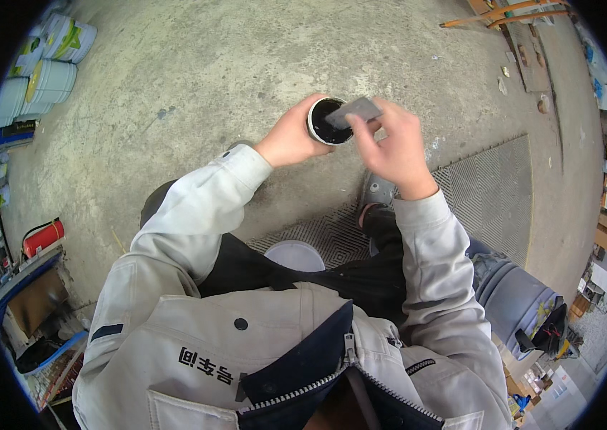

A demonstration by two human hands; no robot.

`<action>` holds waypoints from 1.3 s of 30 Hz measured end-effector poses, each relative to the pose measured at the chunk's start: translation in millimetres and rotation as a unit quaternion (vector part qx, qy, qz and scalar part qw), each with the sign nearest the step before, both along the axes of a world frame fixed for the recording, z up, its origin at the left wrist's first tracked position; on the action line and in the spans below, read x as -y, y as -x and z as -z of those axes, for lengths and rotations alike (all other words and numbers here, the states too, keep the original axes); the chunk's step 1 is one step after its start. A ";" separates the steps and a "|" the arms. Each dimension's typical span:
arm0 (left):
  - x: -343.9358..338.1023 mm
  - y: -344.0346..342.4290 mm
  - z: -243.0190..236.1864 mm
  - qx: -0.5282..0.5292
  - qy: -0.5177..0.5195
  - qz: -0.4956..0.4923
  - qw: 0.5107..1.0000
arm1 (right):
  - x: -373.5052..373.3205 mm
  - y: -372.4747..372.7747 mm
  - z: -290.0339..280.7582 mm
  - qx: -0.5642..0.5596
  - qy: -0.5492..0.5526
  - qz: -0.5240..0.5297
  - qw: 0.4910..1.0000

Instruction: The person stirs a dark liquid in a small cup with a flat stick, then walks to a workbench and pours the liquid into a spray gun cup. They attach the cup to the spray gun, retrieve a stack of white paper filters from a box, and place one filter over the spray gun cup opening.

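My left hand (296, 134) is wrapped round a small round tub (310, 123) with a white rim, its mouth turned up toward me. Inside the tub the contents look black and glossy. Between the thumb and fingers of my right hand (396, 143) is a thin, flat grey scraper (362, 110). Its far end reaches over the tub's mouth; whether it touches the black contents I cannot tell. Both forearms, in light grey sleeves, stretch out in front of me above the floor.
Under my feet lies a dark ribbed mat (489, 175) on the concrete floor (232, 64). White buckets (51, 80) are stacked at the far left, above a red fire extinguisher (43, 237). A large grey bucket (514, 297) stands at my right. Orange metal legs (504, 13) show far right.
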State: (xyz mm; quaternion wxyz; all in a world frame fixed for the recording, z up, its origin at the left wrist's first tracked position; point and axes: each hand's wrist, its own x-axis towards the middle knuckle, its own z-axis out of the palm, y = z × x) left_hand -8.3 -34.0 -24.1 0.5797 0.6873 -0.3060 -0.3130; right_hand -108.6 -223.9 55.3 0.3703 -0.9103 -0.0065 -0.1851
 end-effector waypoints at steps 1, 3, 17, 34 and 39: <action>0.1 0.6 0.2 -0.004 -0.007 -0.003 1.000 | -0.5 -1.3 1.4 0.021 -0.012 0.034 0.999; -0.4 2.7 1.0 0.026 0.004 0.014 1.000 | -1.2 -3.3 3.2 0.023 -0.033 0.091 0.995; -16.6 -8.8 -14.7 0.045 0.015 0.121 0.991 | 2.9 27.5 -51.4 -0.172 0.073 -0.038 0.982; -53.9 51.8 -72.2 -0.021 0.047 0.442 0.896 | -66.8 69.9 -178.9 -0.060 0.529 -0.288 0.796; -57.1 63.7 -75.5 0.029 0.122 0.304 0.944 | -73.8 94.5 -195.5 -0.214 0.492 -0.132 0.833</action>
